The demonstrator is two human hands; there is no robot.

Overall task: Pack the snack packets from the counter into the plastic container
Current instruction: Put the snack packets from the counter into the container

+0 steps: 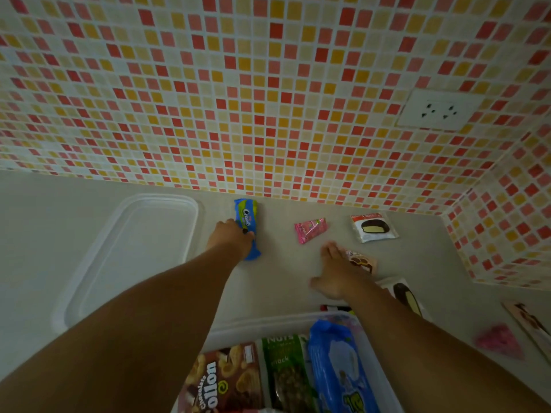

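My left hand [231, 238] grips a blue cookie packet [247, 216] lying on the counter near the tiled wall. My right hand [334, 269] rests flat, fingers spread, over a small pink-and-brown snack packet [362, 260]. The clear plastic container [268, 326] stands at the bottom centre and holds a brown chocolate box [223, 383], a green nut packet [286, 371] and a blue packet [340, 368]. Loose on the counter lie a pink packet [310, 229], a white chocolate-pie packet [374, 227] and a second pie packet [407, 296], partly hidden by my right forearm.
The container's clear lid [134, 251] lies upside down on the grey counter at the left. A pink blurred packet [499, 341] and a long flat packet [527, 320] sit at the right edge. A tiled wall with a white socket [438, 110] closes off the back and right.
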